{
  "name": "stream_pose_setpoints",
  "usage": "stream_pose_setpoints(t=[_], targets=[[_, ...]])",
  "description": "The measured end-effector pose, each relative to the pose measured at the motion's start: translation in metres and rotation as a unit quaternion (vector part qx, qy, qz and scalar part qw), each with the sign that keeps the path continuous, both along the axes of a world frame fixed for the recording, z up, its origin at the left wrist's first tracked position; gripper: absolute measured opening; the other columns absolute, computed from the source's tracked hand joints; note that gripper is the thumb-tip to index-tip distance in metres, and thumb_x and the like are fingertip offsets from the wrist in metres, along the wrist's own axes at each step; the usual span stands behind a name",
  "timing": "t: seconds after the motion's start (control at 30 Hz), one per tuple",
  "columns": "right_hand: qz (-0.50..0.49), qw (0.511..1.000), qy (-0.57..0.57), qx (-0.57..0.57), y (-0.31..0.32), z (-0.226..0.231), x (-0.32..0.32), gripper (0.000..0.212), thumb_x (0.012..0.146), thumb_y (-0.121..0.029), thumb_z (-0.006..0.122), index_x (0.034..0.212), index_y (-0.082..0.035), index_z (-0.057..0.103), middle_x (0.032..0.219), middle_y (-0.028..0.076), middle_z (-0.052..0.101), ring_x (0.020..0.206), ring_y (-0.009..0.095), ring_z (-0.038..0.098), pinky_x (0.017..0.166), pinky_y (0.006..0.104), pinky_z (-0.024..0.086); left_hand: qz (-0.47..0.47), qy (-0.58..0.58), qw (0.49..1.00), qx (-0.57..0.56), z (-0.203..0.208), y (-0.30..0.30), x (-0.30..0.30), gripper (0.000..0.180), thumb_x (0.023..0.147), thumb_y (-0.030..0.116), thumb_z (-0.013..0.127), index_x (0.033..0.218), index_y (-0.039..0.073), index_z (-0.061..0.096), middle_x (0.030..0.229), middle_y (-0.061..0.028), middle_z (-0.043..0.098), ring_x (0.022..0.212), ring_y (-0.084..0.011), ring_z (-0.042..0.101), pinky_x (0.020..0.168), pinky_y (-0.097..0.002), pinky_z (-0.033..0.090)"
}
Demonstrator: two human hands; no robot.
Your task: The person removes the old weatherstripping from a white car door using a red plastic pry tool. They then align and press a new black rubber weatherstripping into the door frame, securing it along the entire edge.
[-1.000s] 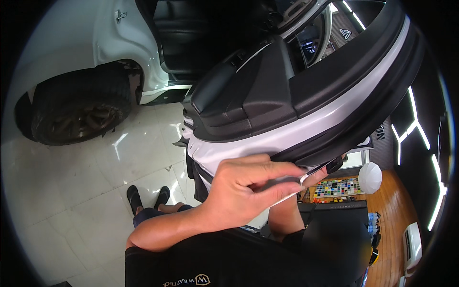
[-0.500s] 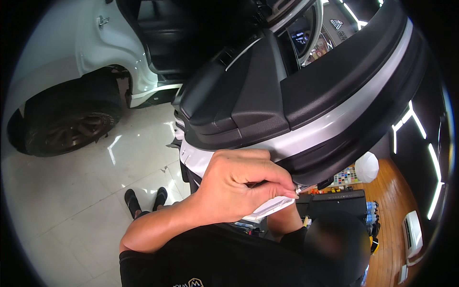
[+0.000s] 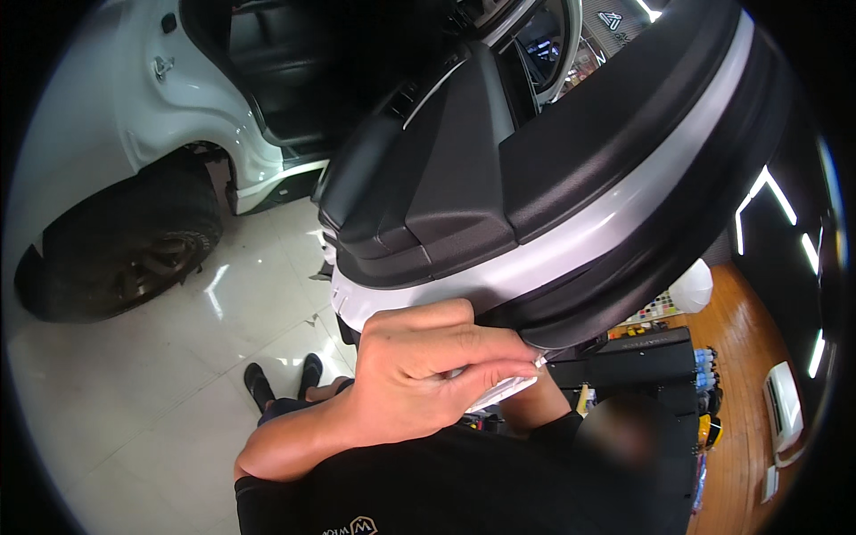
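My left hand (image 3: 423, 370) is closed in a pinch, thumb against forefinger, at the lower edge of an open car door (image 3: 571, 241). A small pale tip shows at the fingertips, too small to name. Below the thumb is a white, curved piece (image 3: 506, 392), partly hidden by the hand; I cannot tell whether it is fixed to the door. My right forearm (image 3: 539, 412) rises behind this piece, and the hand at its end is hidden. The door has black inner trim (image 3: 455, 201), a white painted edge (image 3: 615, 201) and a black rubber seal (image 3: 664, 259).
At the upper left stands the white car body (image 3: 80, 169) with its open doorway and a dark wheel (image 3: 134, 267). Pale tiles (image 3: 116, 392) cover the floor around my sandals (image 3: 259, 385). On the right, a black case (image 3: 655, 366) and bottles (image 3: 706, 370) stand near wood flooring (image 3: 749, 312).
The view has shifted, so the door and my left hand appear further left. My left hand keeps its pinch, and less of the white piece shows beneath it.
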State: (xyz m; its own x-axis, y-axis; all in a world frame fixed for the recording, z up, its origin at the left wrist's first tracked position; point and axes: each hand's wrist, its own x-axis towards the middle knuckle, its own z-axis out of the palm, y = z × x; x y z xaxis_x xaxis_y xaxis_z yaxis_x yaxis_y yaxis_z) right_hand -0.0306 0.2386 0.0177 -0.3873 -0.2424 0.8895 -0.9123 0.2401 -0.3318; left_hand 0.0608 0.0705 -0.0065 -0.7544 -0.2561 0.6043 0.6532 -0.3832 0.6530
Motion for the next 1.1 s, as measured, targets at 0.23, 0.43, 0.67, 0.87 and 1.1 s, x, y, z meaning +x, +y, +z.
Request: stream_pose_setpoints(t=[0.23, 0.43, 0.67, 0.87, 1.1], targets=[[0.065, 0.998, 0.011, -0.015, -0.009, 0.011, -0.002, 0.052, 0.090, -0.031, 0.078, 0.122, -0.006, 0.044, 0.107, 0.007, 0.051, 0.094, 0.015, 0.053, 0.085, 0.0301, 0.043, -0.075, -0.092, 0.993, -0.002, 0.015, -0.010, -0.002, 0.014, 0.071, 0.001, 0.088, 0.080, 0.003, 0.077, 0.070, -0.0015, 0.064, 0.059, -0.0039, 0.054, 0.052, -0.0214, 0.038], [0.145, 0.989, 0.019, -0.030, -0.023, 0.017, -0.008, 0.052, 0.091, -0.037, 0.076, 0.117, -0.002, 0.048, 0.092, 0.006, 0.045, 0.078, 0.013, 0.041, 0.068, 0.0259, 0.036, -0.135, -0.131, 0.981, -0.034, 0.027, -0.021, 0.000, 0.012, 0.081, -0.002, 0.081, 0.085, -0.001, 0.070, 0.082, 0.0000, 0.068, 0.067, -0.0022, 0.056, 0.063, -0.0196, 0.046], [0.196, 0.979, 0.013, -0.052, -0.022, 0.021, -0.010, 0.052, 0.083, -0.032, 0.085, 0.115, 0.001, 0.058, 0.093, 0.007, 0.054, 0.073, 0.012, 0.046, 0.059, 0.0228, 0.038, -0.091, -0.128, 0.987, -0.029, 0.017, -0.017, 0.006, 0.018, 0.080, -0.004, 0.082, 0.086, 0.001, 0.066, 0.079, 0.0018, 0.061, 0.068, -0.0023, 0.050, 0.060, -0.0199, 0.044], [0.203, 0.979, -0.004, -0.027, -0.010, 0.036, -0.010, 0.048, 0.074, -0.025, 0.091, 0.106, -0.001, 0.066, 0.087, 0.006, 0.062, 0.063, 0.013, 0.051, 0.052, 0.0237, 0.040, 0.009, -0.144, 0.989, 0.041, 0.009, 0.008, 0.025, 0.021, 0.082, 0.004, 0.084, 0.090, 0.001, 0.065, 0.082, 0.0007, 0.062, 0.068, -0.0027, 0.053, 0.058, -0.0183, 0.043], [0.229, 0.973, -0.015, -0.011, -0.004, 0.051, -0.008, 0.042, 0.071, -0.018, 0.091, 0.102, -0.002, 0.068, 0.085, 0.006, 0.063, 0.066, 0.014, 0.053, 0.052, 0.0245, 0.042, 0.217, -0.182, 0.959, 0.008, 0.013, 0.039, 0.044, 0.022, 0.086, 0.011, 0.083, 0.097, 0.000, 0.067, 0.075, 0.0030, 0.059, 0.062, -0.0013, 0.046, 0.053, -0.0174, 0.037]])
